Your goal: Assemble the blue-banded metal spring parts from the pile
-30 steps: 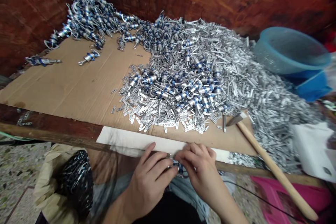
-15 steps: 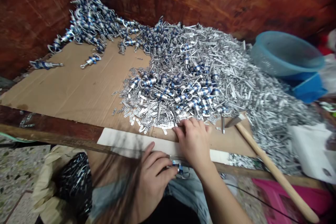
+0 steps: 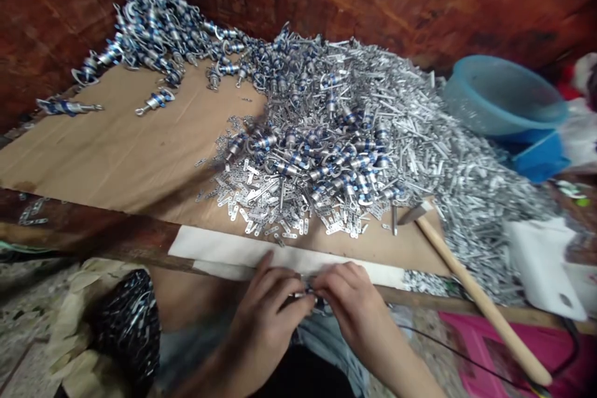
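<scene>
At the table's front edge, my left hand (image 3: pixel 265 317) is closed around a silver-and-blue metal fitting (image 3: pixel 319 303), mostly hidden by the fingers. My right hand (image 3: pixel 349 298) meets it from the right, fingertips pinched together at the fitting; whatever they pinch is too small to make out. Both hands are over a white strip (image 3: pixel 224 250) along the edge. Just beyond lie many small flat metal plates with holes (image 3: pixel 252 214), with a heap of similar blue-banded fittings (image 3: pixel 326 161) on top.
A hammer (image 3: pixel 480 298) with a wooden handle lies at right, beside a large pile of metal strips (image 3: pixel 466 186). Cardboard (image 3: pixel 153 155) covers the table. More fittings (image 3: pixel 153 25) are heaped back left. A blue basin (image 3: pixel 508 99) stands right; a bag of dark pieces (image 3: pixel 125 323) sits below left.
My right hand has moved from the small plates back toward me to the fitting in my left hand. The left hand stays in nearly the same place. The view has shifted slightly.
</scene>
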`<state>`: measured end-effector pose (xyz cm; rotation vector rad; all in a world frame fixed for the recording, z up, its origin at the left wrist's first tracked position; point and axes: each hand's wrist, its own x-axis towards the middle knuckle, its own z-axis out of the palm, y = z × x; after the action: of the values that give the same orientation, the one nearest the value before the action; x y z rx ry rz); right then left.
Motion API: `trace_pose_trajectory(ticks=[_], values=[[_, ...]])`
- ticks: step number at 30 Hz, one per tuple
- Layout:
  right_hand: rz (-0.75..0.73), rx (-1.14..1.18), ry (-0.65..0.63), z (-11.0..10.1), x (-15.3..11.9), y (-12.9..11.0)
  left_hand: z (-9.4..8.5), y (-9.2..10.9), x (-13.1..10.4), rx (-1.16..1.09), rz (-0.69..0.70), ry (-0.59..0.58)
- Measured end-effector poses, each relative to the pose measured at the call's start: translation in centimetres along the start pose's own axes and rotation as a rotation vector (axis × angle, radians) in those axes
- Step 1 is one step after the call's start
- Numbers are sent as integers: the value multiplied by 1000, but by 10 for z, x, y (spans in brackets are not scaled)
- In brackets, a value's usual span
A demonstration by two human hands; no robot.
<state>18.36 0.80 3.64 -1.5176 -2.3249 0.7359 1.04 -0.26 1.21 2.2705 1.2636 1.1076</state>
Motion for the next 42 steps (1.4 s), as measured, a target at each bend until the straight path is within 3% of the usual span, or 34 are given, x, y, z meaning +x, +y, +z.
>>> trace_pose_trajectory(ticks=[4,8,11,13,15,18,20,23,26,30,34,38,42], values=[[35,-57,19,9,8,-5,1,0,-2,13,-9,17],[147,122,71,-6,13,8,3,-1,-3,-14,-17,13],[311,61,402,-29,6,49,9,-1,-6,-37,-45,47],[485,-258,669,-45,-3,88,14,-2,-7,-45,-22,97],[606,-530,653,-56,-11,124,16,-3,-8,-37,-5,143],[554,-596,499,-62,-18,150,14,-5,-6,-8,-12,147],[507,-586,531,-60,-20,141,9,-5,-5,4,12,68],[462,-497,561,-54,-28,100,4,-5,-4,-4,20,7],[256,-252,334,-45,-40,51,4,-3,-4,-29,-13,33],[-46,-186,287,-30,-46,13,4,0,-4,-27,-24,6],[-35,-226,52,-21,-38,6,1,0,-3,-17,-14,5],[-30,-161,82,-19,-34,4,1,-2,-2,-10,3,4],[98,-172,98,-19,-34,20,4,-1,-1,-85,-51,43]])
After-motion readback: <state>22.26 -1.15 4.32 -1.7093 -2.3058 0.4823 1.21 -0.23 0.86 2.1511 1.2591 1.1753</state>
